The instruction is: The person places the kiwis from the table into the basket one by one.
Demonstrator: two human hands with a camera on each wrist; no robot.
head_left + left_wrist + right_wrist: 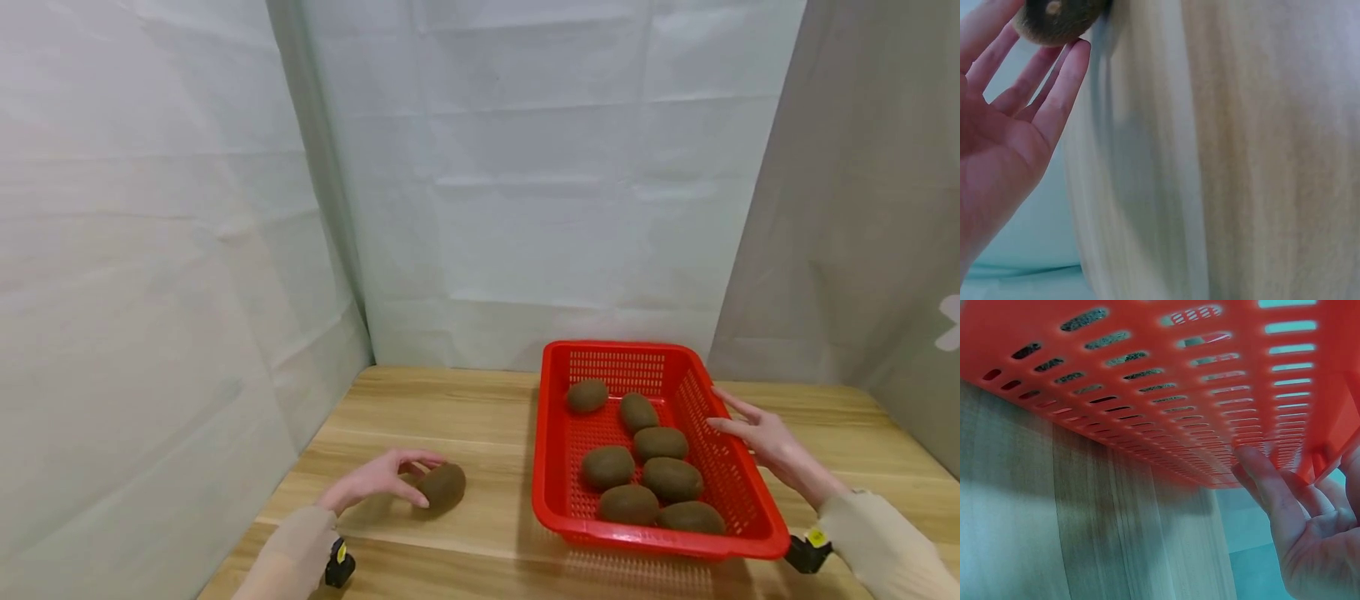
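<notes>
My left hand (386, 481) pinches a brown kiwi (442, 487) between thumb and fingers, left of the basket. In the left wrist view the kiwi's end (1054, 22) shows at the top edge, against the fingertips (1079, 53); part of it is out of frame. On the right, my right hand (768, 442) holds the side rim of a red plastic basket (551, 517). The right wrist view has the fingers (1266, 478) under the rim, against the slotted outer wall (1147, 419). Several kiwis (672, 479) lie inside the basket.
The basket stands on a wood-grain table (450, 400). Pale sheeting hangs behind the table (540, 208) and along the left (150, 292) and right (840, 250) sides.
</notes>
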